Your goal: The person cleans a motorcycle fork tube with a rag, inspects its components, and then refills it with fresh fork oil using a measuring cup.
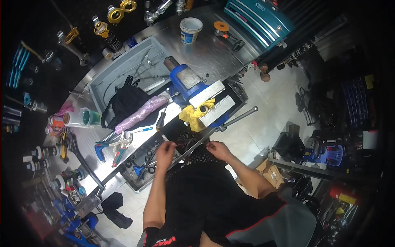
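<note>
My left hand [165, 153] is over an open drawer [145, 181] under the bench front, its fingers drawn together in a pinch. Something thin and reddish shows faintly by its fingertips, too small to name. To the right, my right hand [219, 150] also pinches at the drawer's dark far-right part; what lies between its fingers cannot be made out. Beyond both hands stands a blue bench vise [185, 80], with a yellow cloth [192, 117] around a gold-coloured tubular part [202, 109] at its pale jaws. Small rings and tools lie in the drawer.
On the steel bench are a grey tray [98, 88], a black cloth [127, 103], a pink-wrapped roll [142, 113], locking pliers [122, 146], a screwdriver [161, 120] and a white bucket [191, 31]. The vise handle [240, 117] juts right. A teal toolbox [261, 20] stands behind.
</note>
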A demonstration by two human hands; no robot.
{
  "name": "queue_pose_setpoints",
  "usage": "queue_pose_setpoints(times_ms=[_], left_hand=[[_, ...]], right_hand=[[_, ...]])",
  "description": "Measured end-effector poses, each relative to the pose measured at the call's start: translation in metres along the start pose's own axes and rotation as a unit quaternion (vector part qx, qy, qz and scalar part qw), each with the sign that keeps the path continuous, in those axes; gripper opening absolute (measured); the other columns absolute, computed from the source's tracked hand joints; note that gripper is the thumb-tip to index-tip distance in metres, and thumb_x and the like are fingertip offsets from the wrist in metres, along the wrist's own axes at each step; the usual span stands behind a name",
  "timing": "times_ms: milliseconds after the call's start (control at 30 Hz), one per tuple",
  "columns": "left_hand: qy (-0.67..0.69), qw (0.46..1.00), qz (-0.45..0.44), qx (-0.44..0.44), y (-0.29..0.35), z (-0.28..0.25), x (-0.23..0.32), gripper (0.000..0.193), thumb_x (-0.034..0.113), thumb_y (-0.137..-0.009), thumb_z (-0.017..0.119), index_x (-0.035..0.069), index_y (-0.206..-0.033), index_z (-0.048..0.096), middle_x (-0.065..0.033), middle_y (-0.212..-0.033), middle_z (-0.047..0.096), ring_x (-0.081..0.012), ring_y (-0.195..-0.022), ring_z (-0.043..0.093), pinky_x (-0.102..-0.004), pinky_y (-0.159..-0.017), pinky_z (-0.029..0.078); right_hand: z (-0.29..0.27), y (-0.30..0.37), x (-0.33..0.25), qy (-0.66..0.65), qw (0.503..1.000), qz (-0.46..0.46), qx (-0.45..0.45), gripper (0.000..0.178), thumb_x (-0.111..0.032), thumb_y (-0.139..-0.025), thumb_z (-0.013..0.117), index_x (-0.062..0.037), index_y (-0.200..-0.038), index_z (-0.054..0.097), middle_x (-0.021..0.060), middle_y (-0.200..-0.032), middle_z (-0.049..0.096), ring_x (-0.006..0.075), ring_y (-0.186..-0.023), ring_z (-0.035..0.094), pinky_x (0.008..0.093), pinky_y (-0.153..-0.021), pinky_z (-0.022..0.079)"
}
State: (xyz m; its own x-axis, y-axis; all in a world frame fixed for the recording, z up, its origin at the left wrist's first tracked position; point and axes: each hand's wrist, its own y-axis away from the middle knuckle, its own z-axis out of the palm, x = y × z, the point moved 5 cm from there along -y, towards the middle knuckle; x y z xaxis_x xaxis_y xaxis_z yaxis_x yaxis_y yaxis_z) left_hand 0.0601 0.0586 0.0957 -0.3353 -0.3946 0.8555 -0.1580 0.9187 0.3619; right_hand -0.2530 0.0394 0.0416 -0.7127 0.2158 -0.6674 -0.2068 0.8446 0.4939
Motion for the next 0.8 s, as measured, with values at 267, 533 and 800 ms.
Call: queue_pose_setpoints(times_ms=[267,533,800], left_hand=[[-0.093,0.968,0.2,0.122,-0.091,0.104,0.002,0.04,0.029,-0.09,0.074,0.001,-0.118,0.067,-0.0193,-0.103,0.072,-0.0406,-0.098,0.069,-0.0446,-0.091,0.055],[0.043,0.991,0.115,-0.055,-0.156,0.131,-0.013,0.042,0.029,-0.089,0.074,0.002,-0.12,0.067,-0.0212,-0.118,0.072,-0.04,-0.114,0.067,-0.0432,-0.095,0.053],[0.036,0.99,0.113,-0.076,-0.147,0.127,0.004,0.04,0.027,-0.089,0.072,0.001,-0.118,0.068,-0.0221,-0.117,0.071,-0.0397,-0.113,0.067,-0.0429,-0.092,0.053]], right_hand=[[-0.156,0.054,-0.094,-0.329,0.857,-0.144,0.369,0.036,-0.03,-0.106,0.056,0.0006,-0.126,0.058,0.0094,-0.108,0.068,0.0218,-0.099,0.067,0.039,-0.089,0.054],[-0.189,0.01,-0.147,-0.601,0.737,-0.3,0.065,0.031,-0.028,-0.106,0.049,-0.0021,-0.104,0.065,0.0101,-0.087,0.067,0.0263,-0.09,0.068,0.041,-0.086,0.051],[-0.051,0.073,-0.262,0.174,0.918,-0.349,-0.075,0.029,-0.034,-0.092,0.066,-0.0068,-0.084,0.07,0.0136,-0.084,0.068,0.0339,-0.087,0.066,0.0451,-0.089,0.049]])
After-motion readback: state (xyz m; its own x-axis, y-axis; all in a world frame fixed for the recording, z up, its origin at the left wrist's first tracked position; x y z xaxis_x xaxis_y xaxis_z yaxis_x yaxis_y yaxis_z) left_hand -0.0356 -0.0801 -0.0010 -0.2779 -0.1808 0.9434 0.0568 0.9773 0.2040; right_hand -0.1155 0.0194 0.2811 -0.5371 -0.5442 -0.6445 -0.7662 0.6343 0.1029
